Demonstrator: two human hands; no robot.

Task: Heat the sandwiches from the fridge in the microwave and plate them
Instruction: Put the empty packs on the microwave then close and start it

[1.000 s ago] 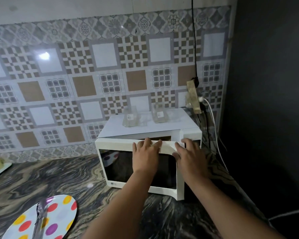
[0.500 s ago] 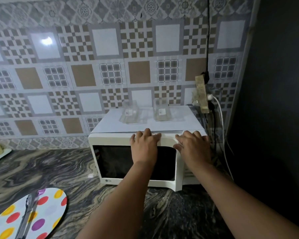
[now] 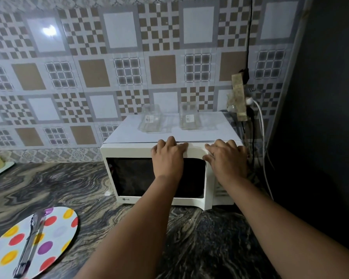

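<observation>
Pushed shut now, the microwave (image 3: pixel 159 174) door lies under both hands' flat, extended fingers (image 3: pixel 170 142).

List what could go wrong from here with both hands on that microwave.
1. Two clear containers stand loose on the microwave; a hard push by the left hand or right hand may shake them off.
2. The plug and cords hang close beside the right hand, and could be snagged.
3. Tongs lie loose on the plate.

Microwave (image 3: pixel 155 152) interior behind dark door glass; plate (image 3: pixel 54 234) cut by bottom-left edge.
</observation>
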